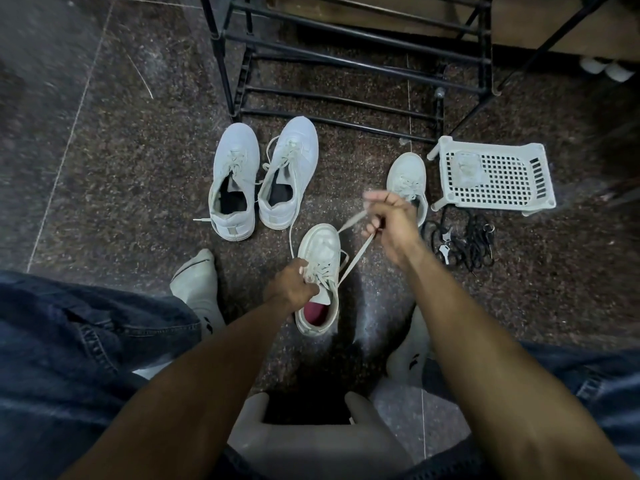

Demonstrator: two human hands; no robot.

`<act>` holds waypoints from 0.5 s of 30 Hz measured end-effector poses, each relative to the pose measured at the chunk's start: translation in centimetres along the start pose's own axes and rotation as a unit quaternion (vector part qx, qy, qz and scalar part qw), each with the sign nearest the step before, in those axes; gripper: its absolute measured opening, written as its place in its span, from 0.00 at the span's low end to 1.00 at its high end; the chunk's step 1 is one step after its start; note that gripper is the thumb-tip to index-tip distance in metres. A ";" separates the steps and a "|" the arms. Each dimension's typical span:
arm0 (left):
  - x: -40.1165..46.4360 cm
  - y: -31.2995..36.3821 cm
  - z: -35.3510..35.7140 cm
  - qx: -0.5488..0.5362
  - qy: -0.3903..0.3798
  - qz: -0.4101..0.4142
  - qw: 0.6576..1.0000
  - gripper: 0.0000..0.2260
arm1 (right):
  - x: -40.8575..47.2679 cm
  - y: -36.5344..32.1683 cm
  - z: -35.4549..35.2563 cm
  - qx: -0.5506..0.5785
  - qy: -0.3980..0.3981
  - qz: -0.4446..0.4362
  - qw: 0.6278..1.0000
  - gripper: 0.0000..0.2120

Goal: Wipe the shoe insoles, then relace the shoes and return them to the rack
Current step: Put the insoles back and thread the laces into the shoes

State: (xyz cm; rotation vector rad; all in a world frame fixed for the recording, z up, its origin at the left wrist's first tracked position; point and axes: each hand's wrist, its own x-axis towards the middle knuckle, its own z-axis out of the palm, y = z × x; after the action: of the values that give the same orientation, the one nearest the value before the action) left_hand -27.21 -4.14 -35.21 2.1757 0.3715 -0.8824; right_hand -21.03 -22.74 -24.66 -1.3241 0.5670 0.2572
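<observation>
A small white shoe (pixel 320 251) with a red insole (pixel 314 312) stands on the floor between my feet. My left hand (pixel 292 285) grips it at the eyelets and tongue. My right hand (pixel 393 214) is raised above and to the right, pinching the white lace (pixel 356 256), which runs taut from the eyelets up to my fingers. Its matching small shoe (pixel 405 174) lies behind my right hand, partly hidden. A larger pale pair, left shoe (pixel 233 181) and right shoe (pixel 289 171), stands further back with laces in.
The black metal shoe rack (pixel 346 64) stands at the back. A white perforated plastic stool (pixel 495 174) holding a clear crumpled wrapper sits at right, with a heap of black laces and clips (pixel 460 244) in front of it. My socked feet flank the shoe on a dark stone floor.
</observation>
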 end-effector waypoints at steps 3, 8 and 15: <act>0.2 0.3 0.4 -0.071 -0.004 0.024 0.997 0.29 | 0.8 -2.7 0.0 0.003 -0.007 -0.047 0.999 0.12; 0.2 2.1 0.1 -0.249 0.033 0.033 0.967 0.21 | 2.2 -2.6 -0.3 -0.225 0.099 -0.075 0.966 0.12; 1.6 2.9 -2.9 -0.397 0.197 -0.023 0.896 0.15 | -0.9 7.5 -2.8 -0.640 0.051 0.007 0.766 0.12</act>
State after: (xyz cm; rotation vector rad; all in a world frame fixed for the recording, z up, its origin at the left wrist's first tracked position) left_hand -23.20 -3.99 -33.29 1.5482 0.8218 -0.2118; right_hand -26.14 -23.50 -30.88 -2.6830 0.4720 0.6542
